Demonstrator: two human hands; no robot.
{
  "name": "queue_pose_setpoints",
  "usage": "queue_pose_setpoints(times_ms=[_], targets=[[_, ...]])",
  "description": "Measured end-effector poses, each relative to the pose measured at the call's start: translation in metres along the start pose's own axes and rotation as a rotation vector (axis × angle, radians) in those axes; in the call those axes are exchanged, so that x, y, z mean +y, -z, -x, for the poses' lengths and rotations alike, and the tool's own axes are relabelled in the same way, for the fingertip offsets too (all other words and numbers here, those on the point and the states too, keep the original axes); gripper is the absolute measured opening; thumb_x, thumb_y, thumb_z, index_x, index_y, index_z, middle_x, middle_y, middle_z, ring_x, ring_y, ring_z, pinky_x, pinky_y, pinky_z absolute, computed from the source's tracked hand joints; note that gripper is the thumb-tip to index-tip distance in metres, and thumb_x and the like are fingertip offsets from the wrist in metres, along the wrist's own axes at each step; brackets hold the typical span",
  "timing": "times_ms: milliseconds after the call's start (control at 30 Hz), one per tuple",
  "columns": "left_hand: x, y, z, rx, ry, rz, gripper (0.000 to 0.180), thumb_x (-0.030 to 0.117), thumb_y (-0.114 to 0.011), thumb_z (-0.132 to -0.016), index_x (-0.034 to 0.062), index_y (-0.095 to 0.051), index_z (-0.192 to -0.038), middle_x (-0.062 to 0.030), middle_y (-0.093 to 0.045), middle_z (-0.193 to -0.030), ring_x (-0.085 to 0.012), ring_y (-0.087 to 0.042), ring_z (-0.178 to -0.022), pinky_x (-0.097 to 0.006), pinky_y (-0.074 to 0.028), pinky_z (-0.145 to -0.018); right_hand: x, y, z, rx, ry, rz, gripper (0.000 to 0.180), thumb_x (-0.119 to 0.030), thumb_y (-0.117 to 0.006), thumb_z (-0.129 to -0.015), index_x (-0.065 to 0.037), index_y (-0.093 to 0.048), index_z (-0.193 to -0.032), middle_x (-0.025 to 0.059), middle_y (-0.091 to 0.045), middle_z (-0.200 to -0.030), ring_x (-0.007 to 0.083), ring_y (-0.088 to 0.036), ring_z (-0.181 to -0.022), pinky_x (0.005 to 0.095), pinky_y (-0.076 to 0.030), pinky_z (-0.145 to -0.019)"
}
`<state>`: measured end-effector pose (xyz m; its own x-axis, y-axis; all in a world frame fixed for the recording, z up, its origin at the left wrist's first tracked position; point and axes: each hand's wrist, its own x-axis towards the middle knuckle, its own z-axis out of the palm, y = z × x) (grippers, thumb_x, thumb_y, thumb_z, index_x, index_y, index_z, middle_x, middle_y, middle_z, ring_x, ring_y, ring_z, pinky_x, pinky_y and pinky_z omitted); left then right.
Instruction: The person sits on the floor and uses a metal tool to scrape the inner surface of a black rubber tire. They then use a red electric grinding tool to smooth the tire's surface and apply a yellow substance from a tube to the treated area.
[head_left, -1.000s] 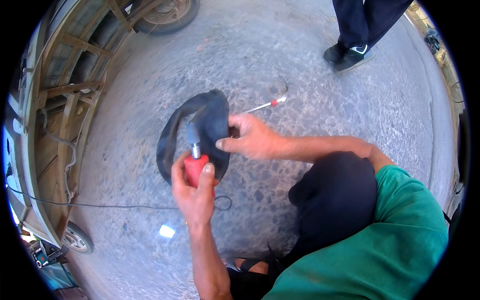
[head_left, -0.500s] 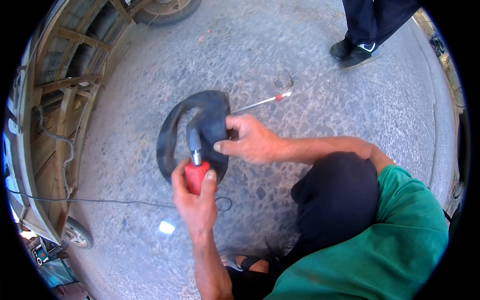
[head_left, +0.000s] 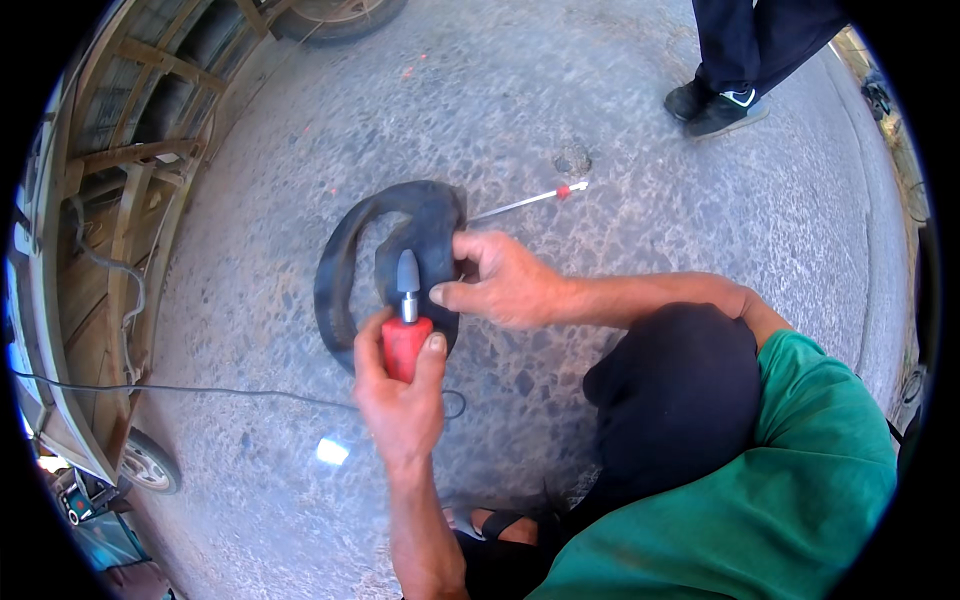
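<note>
Nearest, at the right, is a green shirt, with a dark knee just beyond it. A foot in a black sandal is at the near edge. A small wheel is at the near left, and a thin dark cord runs from the left to behind the left hand. That hand is wrapped around a red tool. The tool's grey pointed tip is over a black rubber tube in the middle; I cannot tell if they touch. The right hand pinches the tube's right side between thumb and fingers. Just past it, a thin metal rod with a red bit lies on the rough grey ground. A wooden frame stands along the left. Farthest away are another person's dark shoes at the right and a big wheel at the left.
</note>
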<state>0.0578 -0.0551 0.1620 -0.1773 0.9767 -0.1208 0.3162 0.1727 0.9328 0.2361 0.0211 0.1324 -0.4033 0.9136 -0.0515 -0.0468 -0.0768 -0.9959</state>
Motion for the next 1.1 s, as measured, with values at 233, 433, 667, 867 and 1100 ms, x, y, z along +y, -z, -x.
queue_pose_setpoints(times_ms=[233,433,667,867,1100], targets=[[-0.005,0.000,-0.001,0.016,0.012,0.043,0.050,0.014,-0.078,-0.086,-0.0024,-0.059,-0.129,-0.0172,-0.067,-0.114,-0.0237,-0.063,-0.102,-0.037,-0.051,-0.092,0.003,-0.002,0.002,-0.002,-0.011,0.016,0.031,-0.007,-0.066,-0.090,0.007,-0.064,-0.118,0.0165,-0.073,-0.109,0.0199,-0.069,-0.103,0.0352,-0.056,-0.092],[-0.007,-0.001,0.001,0.002,-0.013,-0.012,0.049,0.013,-0.078,-0.086,-0.0021,-0.059,-0.129,-0.0176,-0.068,-0.113,-0.0248,-0.065,-0.102,-0.038,-0.052,-0.092,-0.006,-0.002,0.002,-0.062,-0.078,0.029,0.031,-0.001,-0.066,-0.094,0.002,-0.062,-0.125,0.0088,-0.067,-0.114,0.0165,-0.064,-0.107,0.0361,-0.056,-0.097],[0.006,-0.002,0.004,-0.004,-0.014,-0.065,0.049,0.014,-0.079,-0.085,-0.0015,-0.060,-0.128,-0.0190,-0.069,-0.110,-0.0259,-0.066,-0.099,-0.039,-0.052,-0.090,-0.001,0.000,0.002,-0.067,-0.098,0.067,0.033,-0.001,-0.066,-0.093,0.001,-0.062,-0.126,0.0087,-0.067,-0.116,0.0173,-0.064,-0.108,0.0364,-0.056,-0.098],[-0.003,-0.003,0.001,0.025,-0.004,-0.038,0.050,0.015,-0.079,-0.085,-0.0015,-0.060,-0.128,-0.0204,-0.069,-0.110,-0.0259,-0.066,-0.099,-0.039,-0.053,-0.089,0.001,-0.002,0.003,-0.073,-0.098,0.086,0.034,-0.002,-0.067,-0.092,0.001,-0.062,-0.126,0.0094,-0.068,-0.115,0.0172,-0.065,-0.107,0.0361,-0.056,-0.096],[0.001,-0.003,0.003,0.024,-0.037,-0.082,0.049,0.015,-0.078,-0.087,-0.0022,-0.059,-0.128,-0.0192,-0.068,-0.110,-0.0259,-0.065,-0.100,-0.040,-0.052,-0.091,-0.003,-0.002,0.004,-0.087,-0.079,0.093,0.034,-0.003,-0.067,-0.092,0.002,-0.062,-0.125,0.0102,-0.069,-0.114,0.0172,-0.065,-0.106,0.0362,-0.056,-0.096]])
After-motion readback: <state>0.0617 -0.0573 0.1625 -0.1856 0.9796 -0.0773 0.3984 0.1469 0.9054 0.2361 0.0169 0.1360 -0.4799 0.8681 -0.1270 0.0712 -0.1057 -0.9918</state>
